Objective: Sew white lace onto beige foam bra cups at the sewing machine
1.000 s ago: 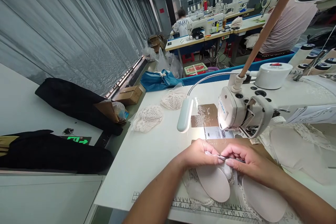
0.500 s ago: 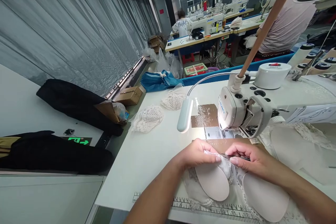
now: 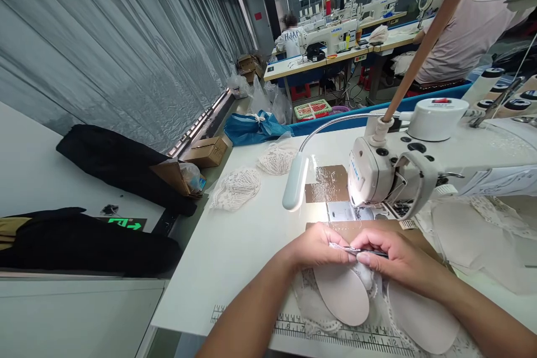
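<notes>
A white lace bra with pale moulded cups lies on the table's front edge, over a printed ruler strip. My left hand pinches the bra's lace edge between thumb and fingers. Close beside it, my right hand is closed around a slim, dark, pointed metal tool. Its tip meets the lace at my left fingertips. Whether it is snips or tweezers cannot be made out. Both hands are just in front of the sewing machine's needle area.
The sewing machine stands behind my hands, with a lamp on a bendable neck at its left. Two lace cups lie on the white table's left side. More padded lace pieces lie right. Two people sit at machines beyond.
My right hand has moved slightly left with the metal tool, bringing the tip up to my left fingertips. The bra's left cup has shifted a little.
</notes>
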Tool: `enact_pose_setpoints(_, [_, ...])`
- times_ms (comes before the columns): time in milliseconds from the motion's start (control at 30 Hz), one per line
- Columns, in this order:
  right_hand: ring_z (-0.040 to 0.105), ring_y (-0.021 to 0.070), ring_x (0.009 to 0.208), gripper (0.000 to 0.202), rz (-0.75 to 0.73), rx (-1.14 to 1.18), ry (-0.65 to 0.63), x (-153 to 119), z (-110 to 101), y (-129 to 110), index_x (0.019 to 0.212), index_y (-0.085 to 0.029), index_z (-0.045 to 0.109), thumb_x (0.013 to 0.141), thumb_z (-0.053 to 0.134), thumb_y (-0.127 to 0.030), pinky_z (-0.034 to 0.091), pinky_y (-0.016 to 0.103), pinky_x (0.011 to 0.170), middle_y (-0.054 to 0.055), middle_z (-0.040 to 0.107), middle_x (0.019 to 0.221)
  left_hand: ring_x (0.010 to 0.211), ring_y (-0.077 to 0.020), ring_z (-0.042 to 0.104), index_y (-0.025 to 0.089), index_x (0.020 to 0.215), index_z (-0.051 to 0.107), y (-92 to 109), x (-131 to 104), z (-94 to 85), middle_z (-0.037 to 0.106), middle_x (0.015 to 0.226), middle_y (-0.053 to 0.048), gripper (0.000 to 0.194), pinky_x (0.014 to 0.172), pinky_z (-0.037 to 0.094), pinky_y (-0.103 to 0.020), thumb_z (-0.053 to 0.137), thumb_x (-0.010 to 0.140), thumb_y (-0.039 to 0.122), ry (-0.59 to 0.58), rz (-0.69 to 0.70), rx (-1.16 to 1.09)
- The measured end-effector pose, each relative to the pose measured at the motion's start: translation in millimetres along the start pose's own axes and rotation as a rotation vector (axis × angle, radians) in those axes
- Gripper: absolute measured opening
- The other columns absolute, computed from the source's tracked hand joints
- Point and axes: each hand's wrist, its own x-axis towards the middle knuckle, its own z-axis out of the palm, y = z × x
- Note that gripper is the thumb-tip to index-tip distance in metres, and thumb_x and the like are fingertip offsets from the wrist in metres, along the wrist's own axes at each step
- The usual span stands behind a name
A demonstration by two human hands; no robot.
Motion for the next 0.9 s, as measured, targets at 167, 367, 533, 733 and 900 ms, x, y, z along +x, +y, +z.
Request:
enact_pose_setpoints(167, [0.059,0.0188,0.078,0.026,0.036,-0.031,0.027,-0.7,-1.3,3.6,0.088,-0.025,0.067,0.092,0.050,-0.044,0.043,0.033,0.069,0.001,0.066,0.085,0.063,-0.0120,0.049,0.013,0.082,0.076,-0.1,-0.5,-0.9,0.060,0.065,-0.001,0.043,0.057,0.036,-0.024,0.080,0.062,0.051,0.009,-0.021,0.038])
enact_pose_setpoints(367, [0.060,0.0207,0.085,0.035,0.116,0.170,0.113,-1.8,1.7,15.0,0.103,-0.024,0.059,0.090,0.049,-0.054,0.047,0.035,0.075,0.003,0.064,0.090,0.061,-0.0117,0.049,0.013,0.075,0.075,2.6,-0.4,1.6,0.060,0.062,0.000,0.039,0.057,0.038,-0.024,0.081,0.061,0.049,0.038,-0.025,0.037])
enact_pose_setpoints(533, [0.057,0.0248,0.110,0.053,0.103,0.315,0.042,5.3,10.2,14.0,0.122,-0.023,0.052,0.081,0.064,-0.054,0.048,0.036,0.089,0.007,0.061,0.113,0.071,-0.0139,0.056,0.013,0.078,0.074,2.2,0.0,2.2,0.066,0.074,-0.002,0.035,0.065,0.043,-0.024,0.079,0.066,0.046,-0.015,0.036,0.030])
enact_pose_setpoints(733, [0.052,0.0186,0.065,0.040,0.055,-0.204,0.160,8.4,12.1,0.6,0.066,-0.022,0.053,0.093,0.042,-0.049,0.039,0.033,0.058,0.001,0.056,0.065,0.068,-0.0146,0.057,0.012,0.083,0.076,0.2,0.2,1.4,0.067,0.071,-0.003,0.039,0.062,0.043,-0.024,0.078,0.067,0.048,-0.030,0.032,0.072])
enact_pose_setpoints(900, [0.056,0.0208,0.068,0.031,0.157,-0.289,0.309,4.4,8.9,5.0,0.072,-0.024,0.048,0.092,0.041,-0.046,0.041,0.034,0.061,0.002,0.060,0.071,0.069,-0.0143,0.058,0.012,0.081,0.075,-1.3,1.8,2.8,0.068,0.074,-0.003,0.036,0.063,0.044,-0.024,0.079,0.067,0.046,-0.022,0.012,0.077])
